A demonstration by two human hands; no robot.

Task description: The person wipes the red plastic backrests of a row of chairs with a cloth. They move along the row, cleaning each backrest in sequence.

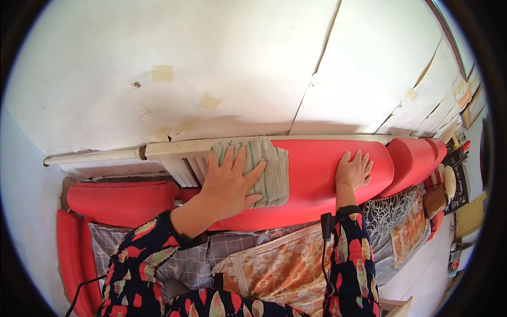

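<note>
My left hand [225, 184] lies spread over a folded grey-green cloth [275, 174] with green stripes, holding it against a red padded sofa backrest [305, 174]. The cloth's upper edge reaches the white rail behind the backrest. Farther right, my right hand [353, 172] rests on the same backrest with its fingers apart and nothing in it. Below my hands, a grey checked cover [233, 245] and an orange floral cloth [277, 269] lie over the seat.
A white radiator [186, 170] and a pipe [95, 157] run along the wall behind the sofa. More red cushions [122, 200] stand at left. A black-and-white patterned cloth [392, 206] and a brown hat-like item [433, 200] lie at right. A black cable [325, 253] hangs by my right sleeve.
</note>
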